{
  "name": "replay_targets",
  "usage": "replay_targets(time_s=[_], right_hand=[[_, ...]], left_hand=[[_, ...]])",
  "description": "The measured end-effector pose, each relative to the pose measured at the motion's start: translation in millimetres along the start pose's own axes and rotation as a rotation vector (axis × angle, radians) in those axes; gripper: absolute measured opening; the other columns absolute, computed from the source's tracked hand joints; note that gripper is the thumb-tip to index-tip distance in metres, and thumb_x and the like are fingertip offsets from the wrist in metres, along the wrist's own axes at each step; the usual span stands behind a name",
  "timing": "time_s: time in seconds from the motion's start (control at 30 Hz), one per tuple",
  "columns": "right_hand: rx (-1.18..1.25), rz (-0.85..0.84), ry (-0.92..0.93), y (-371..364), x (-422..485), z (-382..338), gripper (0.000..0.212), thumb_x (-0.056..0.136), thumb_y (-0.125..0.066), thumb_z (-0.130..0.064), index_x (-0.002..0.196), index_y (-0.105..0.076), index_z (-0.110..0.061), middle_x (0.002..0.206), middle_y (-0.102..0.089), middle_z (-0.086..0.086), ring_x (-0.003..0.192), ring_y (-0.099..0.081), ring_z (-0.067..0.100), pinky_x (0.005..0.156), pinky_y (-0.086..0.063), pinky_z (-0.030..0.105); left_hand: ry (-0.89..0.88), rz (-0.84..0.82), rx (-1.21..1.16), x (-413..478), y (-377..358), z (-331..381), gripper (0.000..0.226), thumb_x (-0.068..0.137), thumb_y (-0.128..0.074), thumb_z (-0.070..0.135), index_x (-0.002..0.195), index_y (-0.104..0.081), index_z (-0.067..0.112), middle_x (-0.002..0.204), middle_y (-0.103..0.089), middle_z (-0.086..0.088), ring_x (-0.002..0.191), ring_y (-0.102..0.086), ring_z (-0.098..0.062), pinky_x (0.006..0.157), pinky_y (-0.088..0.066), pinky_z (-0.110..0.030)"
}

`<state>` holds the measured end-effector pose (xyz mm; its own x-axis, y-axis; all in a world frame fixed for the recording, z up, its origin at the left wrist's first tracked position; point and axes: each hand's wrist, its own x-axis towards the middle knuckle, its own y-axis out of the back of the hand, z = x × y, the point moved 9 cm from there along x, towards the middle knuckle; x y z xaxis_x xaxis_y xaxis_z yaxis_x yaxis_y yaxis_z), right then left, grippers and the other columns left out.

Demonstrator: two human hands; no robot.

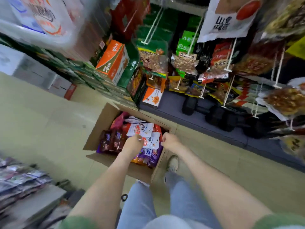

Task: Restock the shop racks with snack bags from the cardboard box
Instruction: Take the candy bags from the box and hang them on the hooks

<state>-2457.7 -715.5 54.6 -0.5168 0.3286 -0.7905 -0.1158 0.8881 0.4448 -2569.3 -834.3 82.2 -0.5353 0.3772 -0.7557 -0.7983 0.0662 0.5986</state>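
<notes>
A cardboard box sits open on the floor, right by the person's shoe. It is full of snack bags. White bags lie on top in the middle, dark brown bags are on the left side, and purple bags are near the front. The left hand is down in the box with its fingers closed on a white bag. The right hand is over the right edge of the box, curled up, and I cannot tell if it holds anything. Behind the box, the racks have many snack bags hanging on white hooks. An orange carton sits on green cartons next to them.
</notes>
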Motion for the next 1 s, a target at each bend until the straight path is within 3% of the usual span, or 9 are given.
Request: replay_targets(time_s=[0.07,0.17,0.27,0.5,0.63,0.7,0.77,0.87,1.0], right_hand=[[-0.096,-0.034,0.041,4.6,-4.6,-16.5,0.001,0.09,-0.051,-0.009,0.09,-0.052,-0.01,0.105,-0.057,0.012,0.098,-0.057,0.029,0.063,-0.039,0.026],[-0.218,-0.043,0.13,7.1,-9.2,-41.6,0.022,0.093,-0.046,-0.01,0.112,-0.055,-0.003,0.115,-0.059,0.014,0.103,-0.057,0.031,0.079,-0.048,0.034],[-0.312,-0.059,0.208,0.4,-16.5,-59.1,0.028,0.095,-0.045,-0.012,0.121,-0.052,-0.005,0.12,-0.057,0.012,0.104,-0.058,0.029,0.083,-0.05,0.037],[-0.418,-0.221,0.279,-36.6,16.5,-53.7,0.026,0.093,-0.048,-0.013,0.119,-0.051,-0.007,0.123,-0.056,0.013,0.107,-0.055,0.028,0.087,-0.047,0.035],[-0.426,-0.244,0.219,-44.4,78.5,-30.1,0.023,0.092,-0.051,-0.015,0.112,-0.058,-0.007,0.118,-0.06,0.01,0.109,-0.055,0.026,0.076,-0.035,0.024],[-0.385,-0.218,0.142,-46.5,111.9,-17.1,0.022,0.092,-0.052,-0.016,0.108,-0.062,-0.004,0.112,-0.062,0.009,0.106,-0.056,0.026,0.078,-0.038,0.025],[-0.298,-0.214,0.041,-60.7,148.8,-2.6,0.014,0.091,-0.054,-0.014,0.095,-0.064,-0.004,0.093,-0.063,0.01,0.091,-0.06,0.026,0.077,-0.045,0.028],[-0.03,-0.194,-0.167,-97.0,201.0,23.4,0.014,0.09,-0.056,-0.009,0.077,-0.052,-0.006,0.067,-0.05,0.009,0.056,-0.048,0.021,0.055,-0.045,0.028],[0.227,-0.212,-0.335,-151.5,257.0,52.2,0.016,0.097,-0.05,-0.02,0.084,-0.047,-0.012,0.077,-0.048,0.005,0.061,-0.049,0.017,0.052,-0.049,0.026]], left_hand=[[0.041,0.035,-0.076,-11.8,0.8,-7.6,0.031,0.098,-0.044,0.021,0.124,-0.055,0.008,0.122,-0.062,-0.016,0.115,-0.055,-0.032,0.089,-0.041,-0.03],[0.067,0.072,-0.179,-28.1,2.4,-12.8,0.033,0.097,-0.042,0.021,0.123,-0.057,0.008,0.119,-0.063,-0.016,0.109,-0.058,-0.033,0.09,-0.047,-0.033],[0.092,0.108,-0.247,-39.7,2.9,-17.0,0.033,0.098,-0.041,0.02,0.122,-0.057,0.004,0.118,-0.063,-0.017,0.109,-0.058,-0.032,0.091,-0.048,-0.035],[0.254,0.132,-0.469,-30.5,-24.8,-43.7,0.034,0.099,-0.042,0.022,0.127,-0.054,0.01,0.13,-0.057,-0.014,0.119,-0.053,-0.028,0.094,-0.04,-0.029],[0.393,0.207,-0.615,3.5,-46.2,-85.3,0.03,0.097,-0.042,0.021,0.121,-0.059,0.011,0.123,-0.062,-0.013,0.114,-0.055,-0.028,0.088,-0.041,-0.028],[0.459,0.224,-0.674,18.1,-64.8,-105.3,0.03,0.097,-0.043,0.02,0.12,-0.059,0.012,0.121,-0.062,-0.013,0.113,-0.055,-0.028,0.085,-0.04,-0.027],[0.491,0.244,-0.721,37.6,-85.3,-121.0,0.029,0.097,-0.042,0.019,0.12,-0.059,0.011,0.117,-0.064,-0.015,0.111,-0.056,-0.031,0.08,-0.038,-0.027],[0.508,0.274,-0.817,73.5,-117.9,-135.7,0.028,0.098,-0.04,0.02,0.118,-0.057,0.011,0.115,-0.064,-0.014,0.108,-0.056,-0.029,0.073,-0.032,-0.024],[0.527,0.273,-0.929,117.8,-169.0,-143.8,0.027,0.099,-0.043,0.022,0.12,-0.057,0.014,0.117,-0.064,-0.007,0.1,-0.055,-0.019,0.072,-0.032,-0.02]])
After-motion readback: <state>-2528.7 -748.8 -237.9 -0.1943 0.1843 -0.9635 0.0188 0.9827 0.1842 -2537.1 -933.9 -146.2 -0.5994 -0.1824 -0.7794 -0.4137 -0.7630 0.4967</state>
